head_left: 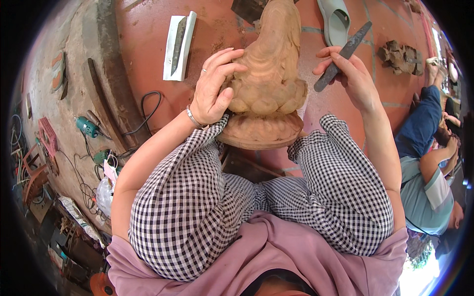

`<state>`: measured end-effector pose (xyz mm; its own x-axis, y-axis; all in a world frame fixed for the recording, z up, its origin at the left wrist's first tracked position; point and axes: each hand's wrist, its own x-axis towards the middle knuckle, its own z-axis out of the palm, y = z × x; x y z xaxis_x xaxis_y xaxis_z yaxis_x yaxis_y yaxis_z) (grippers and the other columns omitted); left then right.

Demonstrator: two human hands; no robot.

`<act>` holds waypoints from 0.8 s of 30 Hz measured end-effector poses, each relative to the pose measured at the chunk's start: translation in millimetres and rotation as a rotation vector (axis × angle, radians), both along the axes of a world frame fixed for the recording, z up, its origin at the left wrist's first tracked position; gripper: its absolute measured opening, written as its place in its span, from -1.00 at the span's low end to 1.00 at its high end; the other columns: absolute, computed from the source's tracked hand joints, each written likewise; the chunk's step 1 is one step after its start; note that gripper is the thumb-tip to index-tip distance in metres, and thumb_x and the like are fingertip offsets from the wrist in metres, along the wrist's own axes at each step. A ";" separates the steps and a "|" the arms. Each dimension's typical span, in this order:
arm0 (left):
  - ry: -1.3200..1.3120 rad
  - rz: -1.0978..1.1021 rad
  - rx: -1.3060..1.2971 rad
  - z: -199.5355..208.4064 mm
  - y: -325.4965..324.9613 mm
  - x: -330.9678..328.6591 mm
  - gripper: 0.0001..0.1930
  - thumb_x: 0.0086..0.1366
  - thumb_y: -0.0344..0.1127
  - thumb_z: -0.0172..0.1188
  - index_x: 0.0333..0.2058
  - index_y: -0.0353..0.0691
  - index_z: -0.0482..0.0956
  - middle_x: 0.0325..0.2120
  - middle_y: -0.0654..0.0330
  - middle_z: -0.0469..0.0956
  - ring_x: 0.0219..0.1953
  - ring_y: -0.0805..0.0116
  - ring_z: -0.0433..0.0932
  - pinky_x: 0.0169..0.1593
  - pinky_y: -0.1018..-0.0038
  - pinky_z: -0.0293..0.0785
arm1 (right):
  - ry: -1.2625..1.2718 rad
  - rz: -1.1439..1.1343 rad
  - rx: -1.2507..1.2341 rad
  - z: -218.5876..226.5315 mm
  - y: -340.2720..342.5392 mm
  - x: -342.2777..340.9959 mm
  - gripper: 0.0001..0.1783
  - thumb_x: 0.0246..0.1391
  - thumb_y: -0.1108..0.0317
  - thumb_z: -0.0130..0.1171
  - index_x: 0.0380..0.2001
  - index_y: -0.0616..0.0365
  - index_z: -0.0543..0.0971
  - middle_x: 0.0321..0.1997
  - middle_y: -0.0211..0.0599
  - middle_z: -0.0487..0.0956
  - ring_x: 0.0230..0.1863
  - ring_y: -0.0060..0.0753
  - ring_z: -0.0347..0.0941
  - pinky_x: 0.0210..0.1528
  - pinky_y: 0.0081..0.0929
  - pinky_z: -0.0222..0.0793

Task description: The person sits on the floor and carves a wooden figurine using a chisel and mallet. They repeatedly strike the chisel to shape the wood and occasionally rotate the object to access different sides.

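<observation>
A carved wooden figure (pixel 274 64) with a lotus-petal base stands on its round foot between my knees. My left hand (pixel 215 84) lies against its left side with fingers stretched and apart, a ring and a bracelet showing. My right hand (pixel 353 76), to the right of the carving and apart from it, holds a flat dark-grey file (pixel 351 47) between thumb and fingers. The file slants up to the right. On the tiles left of the carving, a tapered dark strip (pixel 179 42) rests on a folded white sheet (pixel 170 64).
A grey slipper (pixel 332 22) lies beyond my right hand, and a rough brown wood piece (pixel 402 58) farther right. Another person (pixel 424 172) sits at the right edge. Leftward are a wooden plank (pixel 103 98), a green power tool (pixel 86 127) and loose cables (pixel 153 106).
</observation>
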<state>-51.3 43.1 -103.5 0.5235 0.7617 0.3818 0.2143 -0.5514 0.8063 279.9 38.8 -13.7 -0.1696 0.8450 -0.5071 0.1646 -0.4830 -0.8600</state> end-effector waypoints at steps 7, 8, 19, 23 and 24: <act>0.058 -0.004 0.110 4.0 -0.9 0.1 -0.42 0.36 0.21 -0.07 0.00 -0.18 0.58 0.20 -0.07 0.41 0.28 -0.09 0.30 0.34 0.01 0.08 | -0.035 0.040 0.002 1.9 -2.3 -0.8 -0.46 0.33 0.18 0.12 0.27 0.19 0.33 -0.27 -0.37 0.68 -0.35 -0.71 0.45 -0.34 -0.68 0.34; 0.101 -0.013 0.156 6.0 -1.7 -0.8 -0.42 0.35 0.21 -0.06 0.00 -0.15 0.60 0.20 -0.06 0.40 0.28 -0.08 0.30 0.35 -0.02 0.06 | -0.048 0.056 0.001 2.2 -2.4 -0.5 -0.41 0.32 0.20 0.14 0.31 0.19 0.29 -0.25 -0.36 0.68 -0.36 -0.72 0.45 -0.36 -0.69 0.34; 0.211 -0.110 0.249 27.9 6.0 9.5 -0.40 0.36 0.20 -0.05 -0.03 -0.23 0.64 0.16 -0.09 0.45 0.27 -0.11 0.32 0.36 0.05 0.10 | 0.490 -0.064 -0.018 30.6 0.7 -14.8 -0.47 0.30 0.33 0.09 0.29 0.26 0.34 0.13 -0.03 0.58 -0.23 -0.59 0.56 -0.17 -0.62 0.51; 0.111 -0.101 0.227 19.4 7.7 7.9 -0.47 0.37 0.11 0.00 -0.11 -0.29 0.63 0.13 -0.11 0.47 0.24 -0.13 0.36 0.30 0.09 0.21 | 0.407 0.016 0.189 24.0 -3.7 -15.1 -0.59 0.32 0.28 0.09 0.13 0.31 0.49 -0.04 -0.03 0.66 -0.25 -0.54 0.59 -0.14 -0.56 0.50; 0.087 -0.098 0.226 17.8 8.0 7.5 -0.49 0.37 0.09 0.01 -0.13 -0.30 0.63 0.12 -0.13 0.48 0.24 -0.14 0.37 0.29 0.09 0.23 | 0.329 0.046 0.223 24.7 -4.1 -16.2 -0.62 0.32 0.27 0.09 0.08 0.31 0.52 -0.11 -0.07 0.68 -0.26 -0.55 0.59 -0.17 -0.58 0.49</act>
